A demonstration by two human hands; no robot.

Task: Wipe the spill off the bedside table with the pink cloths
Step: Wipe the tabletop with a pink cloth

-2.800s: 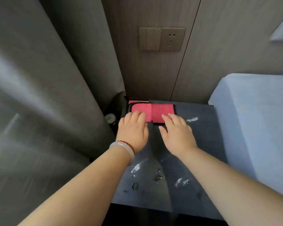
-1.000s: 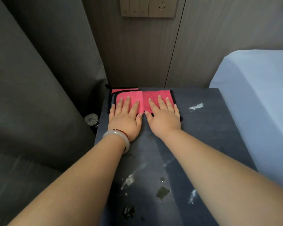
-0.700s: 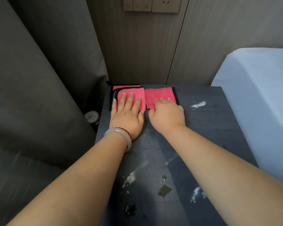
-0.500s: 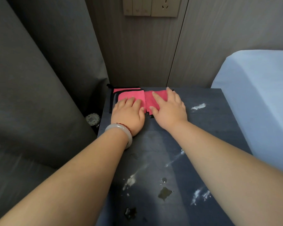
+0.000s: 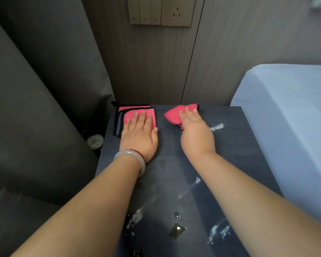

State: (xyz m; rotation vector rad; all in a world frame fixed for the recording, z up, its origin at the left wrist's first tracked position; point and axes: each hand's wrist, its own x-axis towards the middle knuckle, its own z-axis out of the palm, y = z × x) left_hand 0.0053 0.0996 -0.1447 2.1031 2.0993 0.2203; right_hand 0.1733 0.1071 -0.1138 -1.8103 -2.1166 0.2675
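Simultaneously presses open, straight-fingered left hand (image 5: 139, 138) on stacked pink cloths (image 5: 130, 115), two layers showing; lays right hand (image 5: 196, 138) over one bunched pink cloth (image 5: 173, 115), grip impossible to tell.

Stack of folded pink cloths (image 5: 128, 116), black-edged, lies flat at the dark surface's (image 5: 239, 154) back left corner; a second pink cloth (image 5: 172, 115) is bunched just right of it. Near the front edge sits a puddle (image 5: 176, 231), with white streaks (image 5: 217, 127) scattered across the top
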